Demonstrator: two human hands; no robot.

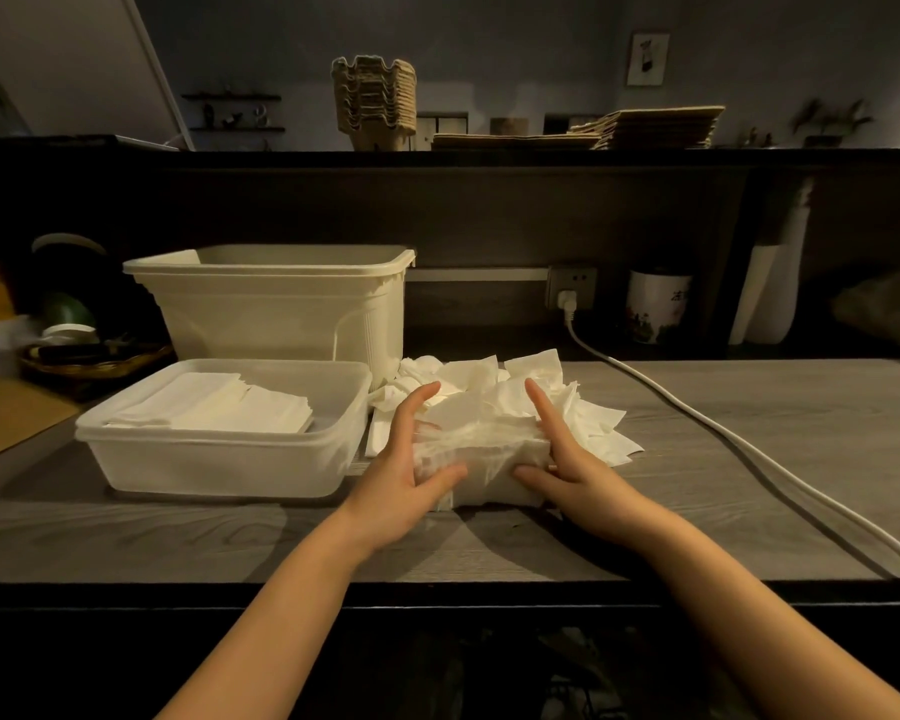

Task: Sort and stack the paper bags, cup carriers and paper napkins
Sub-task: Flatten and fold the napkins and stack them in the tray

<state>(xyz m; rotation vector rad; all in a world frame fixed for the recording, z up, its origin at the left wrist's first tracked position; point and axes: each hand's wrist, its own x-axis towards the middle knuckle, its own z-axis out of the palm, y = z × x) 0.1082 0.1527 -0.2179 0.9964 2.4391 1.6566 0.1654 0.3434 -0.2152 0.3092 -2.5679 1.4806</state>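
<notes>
A squared bundle of white paper napkins (494, 462) sits on the grey counter in front of me. My left hand (401, 480) holds its left side, fingers along the side and thumb at the front. On the opposite side my right hand (567, 465) holds it the same way. Loose napkins (515, 379) lie scattered behind and to the right of the bundle. Flat napkins (219, 407) lie stacked in a shallow clear tub (209, 465) at the left. On the upper shelf stand nested cup carriers (375, 98) and flat paper bags (650, 127).
A tall cream bin (281, 298) stands behind the tub. A white power cable (723, 439) runs from a wall socket (570, 288) across the counter to the right edge. A jar (655, 306), a white bottle (772, 283) and a basket (94, 358) line the back.
</notes>
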